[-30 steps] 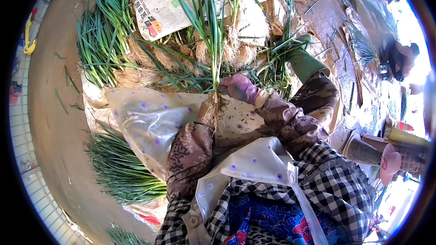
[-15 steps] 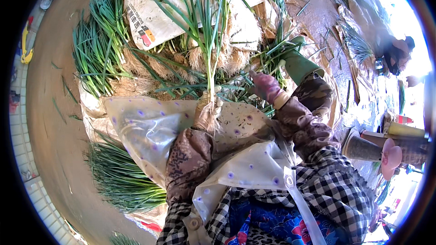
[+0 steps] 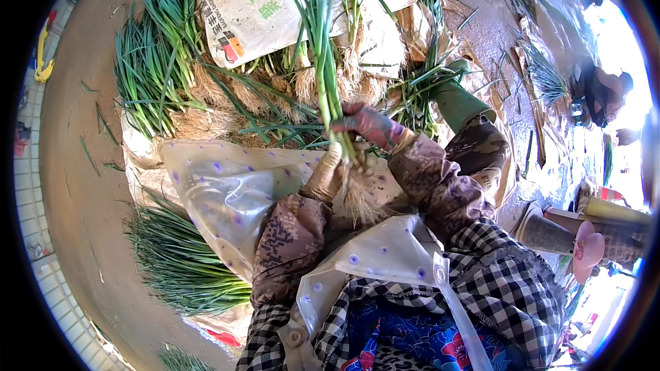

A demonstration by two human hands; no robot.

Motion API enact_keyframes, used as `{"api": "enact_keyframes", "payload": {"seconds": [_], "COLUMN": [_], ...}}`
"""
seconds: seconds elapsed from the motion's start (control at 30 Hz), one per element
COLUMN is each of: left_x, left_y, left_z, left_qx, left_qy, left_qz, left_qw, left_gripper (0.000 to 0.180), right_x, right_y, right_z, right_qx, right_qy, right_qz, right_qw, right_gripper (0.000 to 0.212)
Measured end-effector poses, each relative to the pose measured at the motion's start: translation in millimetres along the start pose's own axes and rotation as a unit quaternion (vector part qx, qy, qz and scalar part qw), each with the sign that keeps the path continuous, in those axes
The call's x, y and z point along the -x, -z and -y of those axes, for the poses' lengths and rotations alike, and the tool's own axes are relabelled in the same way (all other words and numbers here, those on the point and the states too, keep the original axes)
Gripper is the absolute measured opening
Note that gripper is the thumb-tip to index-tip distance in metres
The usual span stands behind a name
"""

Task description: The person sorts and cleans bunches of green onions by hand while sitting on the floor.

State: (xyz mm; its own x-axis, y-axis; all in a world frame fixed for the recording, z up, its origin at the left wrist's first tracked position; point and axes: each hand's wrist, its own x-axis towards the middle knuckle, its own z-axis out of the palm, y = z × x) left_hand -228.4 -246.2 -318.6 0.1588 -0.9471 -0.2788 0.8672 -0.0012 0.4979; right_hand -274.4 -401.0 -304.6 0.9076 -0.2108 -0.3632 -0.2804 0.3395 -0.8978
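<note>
holding green onions (image 3: pixel 326 79) at near centre, the left hand (image 3: pixel 324 177) is clasping the lower stalks (image 3: pixel 345 146) and the right hand (image 3: pixel 369 126) is gripping them farther up, this bunch apparently being unfinished with roots (image 3: pixel 361 199) hanging, while more rooted onions (image 3: pixel 172 93) are seemingly waiting far left.

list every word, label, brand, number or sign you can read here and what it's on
White sack: dark lettering beside an orange-and-red mark, plus green print; I can't copy printed words.
Pale sack by the trouser leg: dark letters, partly covered, too small to read.
Background: any print there is too small or blurred.
</note>
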Motion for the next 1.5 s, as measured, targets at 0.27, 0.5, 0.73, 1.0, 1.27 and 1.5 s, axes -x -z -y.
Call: {"api": "enact_keyframes", "payload": {"seconds": [0.27, 0.5, 0.73, 1.0, 1.27, 1.5], "left_x": [-7, -1, -20, -30, -31, -31], "left_y": [25, 24, 19, 39, 36, 43], "left_z": [13, -35, -59, -28, -22, -9], "left_qx": [-0.074, -0.056, 0.075, 0.083, -0.002, -0.121], "left_qy": [0.026, -0.040, -0.150, -0.077, -0.095, -0.039], "left_qz": [-0.093, -0.031, -0.048, -0.037, -0.121, -0.245], "left_qw": [0.993, 0.997, 0.985, 0.993, 0.988, 0.961], "left_gripper": [0.018, 0.035, 0.043, 0.043, 0.038, 0.020], "right_x": [-33, -83, -83, -91, 1, 17], "right_y": [10, 91, 142, 134, 12, 1], "right_z": [52, 165, 87, 12, 22, -27], "right_qx": [0.081, -0.168, 0.170, 0.379, 0.708, 0.436], "right_qy": [-0.070, 0.184, -0.002, -0.010, 0.121, 0.197], "right_qz": [-0.079, -0.129, -0.355, -0.385, -0.172, -0.159], "right_qw": [0.991, 0.960, 0.919, 0.841, 0.674, 0.863], "right_gripper": [0.022, 0.013, 0.039, 0.033, 0.020, 0.016]}}
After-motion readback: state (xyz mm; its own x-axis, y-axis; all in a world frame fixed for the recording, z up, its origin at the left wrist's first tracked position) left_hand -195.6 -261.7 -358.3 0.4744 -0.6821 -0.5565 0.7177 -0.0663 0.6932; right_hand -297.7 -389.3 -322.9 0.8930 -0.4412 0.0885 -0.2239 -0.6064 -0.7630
